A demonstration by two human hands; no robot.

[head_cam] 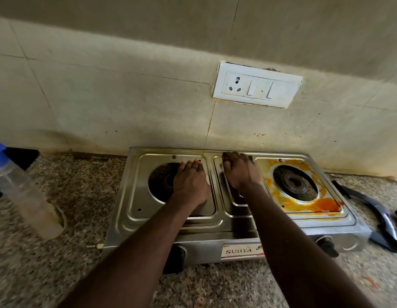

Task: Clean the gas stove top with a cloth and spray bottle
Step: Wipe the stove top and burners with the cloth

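A speckled granite countertop [59,263] carries the gas stove [206,221], a low box of brushed stainless steel. Its long axis runs left to right along the wall, and its front faces the person. That front shows a "SURYA" label [239,250] between two black knobs [328,247], and a brass inlet [95,246] pokes from its left end. On the stove's left pressed plate the left hand [189,183] lies flat, fingers straight and together, partly covering the round burner opening [159,181]. The right hand [239,172] sits toward the stove's middle rear, fingers bent with tips down on the steel; whether it holds a cloth cannot be told. The stove's right plate is smeared with an orange stain [324,204] around its dark ringed burner [294,182]. Left of the stove, well apart, stands a clear plastic spray bottle [24,192] with a blue head. Right of the stove lie black curved pan supports [379,216]. Behind the stove rises a cream tiled wall [126,103] with a white switch plate [257,84].
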